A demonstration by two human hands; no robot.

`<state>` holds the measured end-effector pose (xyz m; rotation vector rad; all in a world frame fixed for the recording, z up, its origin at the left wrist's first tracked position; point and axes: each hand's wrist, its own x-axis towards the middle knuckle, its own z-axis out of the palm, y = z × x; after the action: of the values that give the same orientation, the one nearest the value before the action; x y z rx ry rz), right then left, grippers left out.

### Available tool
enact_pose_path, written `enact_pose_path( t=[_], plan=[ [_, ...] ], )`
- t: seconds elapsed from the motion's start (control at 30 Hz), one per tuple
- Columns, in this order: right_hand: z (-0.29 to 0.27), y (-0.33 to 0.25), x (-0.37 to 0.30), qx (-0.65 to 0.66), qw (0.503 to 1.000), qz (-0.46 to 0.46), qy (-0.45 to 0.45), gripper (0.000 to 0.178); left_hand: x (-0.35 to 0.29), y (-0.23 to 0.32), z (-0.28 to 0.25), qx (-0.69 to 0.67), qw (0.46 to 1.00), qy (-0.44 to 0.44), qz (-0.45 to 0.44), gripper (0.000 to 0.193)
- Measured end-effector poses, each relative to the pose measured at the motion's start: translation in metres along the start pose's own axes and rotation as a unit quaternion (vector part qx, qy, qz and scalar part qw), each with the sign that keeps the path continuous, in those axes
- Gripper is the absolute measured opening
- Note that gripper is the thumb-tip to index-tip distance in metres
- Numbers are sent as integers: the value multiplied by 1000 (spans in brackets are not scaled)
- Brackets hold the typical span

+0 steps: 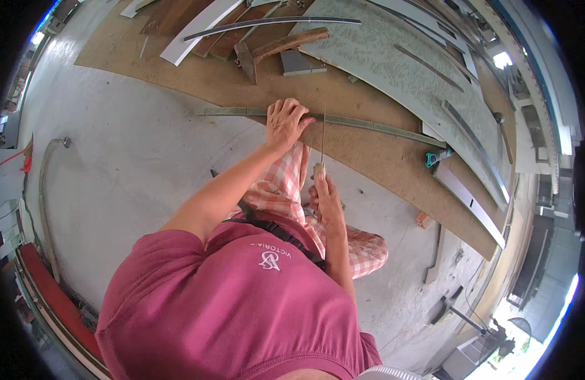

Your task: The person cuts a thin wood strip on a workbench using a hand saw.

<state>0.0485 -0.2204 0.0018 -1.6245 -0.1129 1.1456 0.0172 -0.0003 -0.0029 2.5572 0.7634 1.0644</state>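
A long, thin greenish strip (381, 127), jointed like split bamboo, lies across the front of the brown board (362, 161). My left hand (285, 123) presses down on it with the fingers curled over, the thumb pointing right. Just right of that thumb, a thin handsaw blade (323, 130) crosses the strip, seen nearly edge-on. My right hand (328, 204) is closed around the saw's pale handle (319, 170). Whether the teeth have cut into the strip cannot be made out.
A hammer (292, 43) with a wooden handle lies beyond the strip, beside a small grey block (302, 63). A patterned pale green panel (387, 63) fills the far right. Teal-handled scissors (430, 158) lie near the strip's right end. A curved hose (46, 190) rests on the floor at left.
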Motion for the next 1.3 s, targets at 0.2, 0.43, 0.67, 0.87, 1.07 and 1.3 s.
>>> enact_pose_path(
  t=[0.2,0.43,0.67,0.87,1.07,1.3],
  plan=[
    [-8,5,-18,13,999,-10,-44,41,3,1,-5,2,1000,15,9,29],
    [-2,-2,1,31,998,-24,-48,41,2,3,-3,4,1000,0,0,27],
    [-5,7,-7,6,999,-26,-36,42,2,0,-6,0,1000,-3,9,27],
    [-2,3,1,-14,999,-36,-29,43,2,0,-3,2,1000,3,4,27],
    [-8,16,-14,-21,998,-54,-39,45,1,-2,-6,8,1000,1,4,28],
    [-4,29,8,-14,999,-37,21,43,1,0,2,-2,1000,11,15,28]
  ],
)
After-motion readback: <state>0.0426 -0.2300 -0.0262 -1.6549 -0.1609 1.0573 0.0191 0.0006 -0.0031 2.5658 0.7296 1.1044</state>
